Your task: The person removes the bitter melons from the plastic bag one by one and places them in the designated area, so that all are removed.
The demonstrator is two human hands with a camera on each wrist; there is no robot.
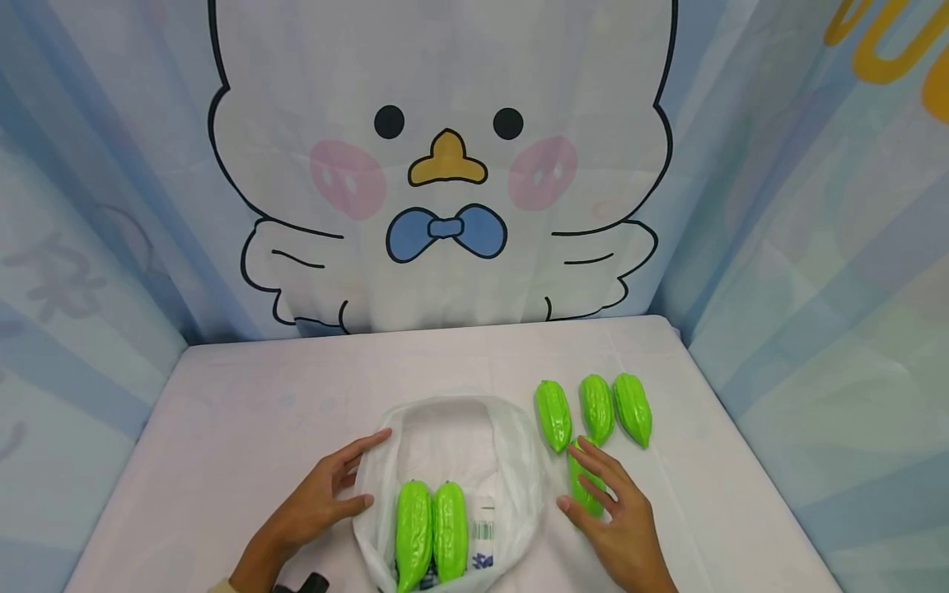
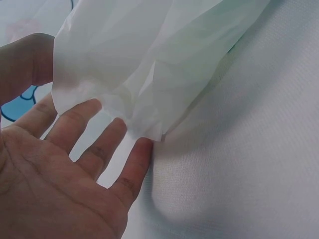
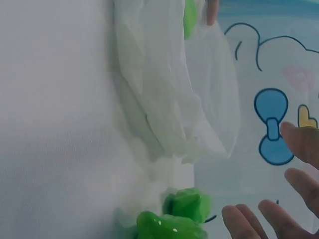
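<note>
A white plastic bag (image 1: 522, 461) lies with its mouth spread wide. Inside it, side by side, are two green toy bitter gourds (image 1: 413, 527). Against the bag's left side rests my left hand (image 1: 319, 502), fingers spread, the fingertips touching the plastic; the left wrist view shows the same hand (image 2: 65, 174) at the bag's edge. My right hand (image 1: 615, 519) hovers to the right of the bag, fingers apart and only slightly bent. Below its fingers is another bitter gourd (image 1: 586, 473), partly hidden; nothing is gripped.
Three more bitter gourds (image 1: 596, 408) lie on the white tabletop (image 1: 282, 395) beyond the right hand. A small black object (image 1: 313, 583) shows at the bottom edge by the left wrist. Printed cloth walls (image 1: 445, 288) stand behind and at both sides.
</note>
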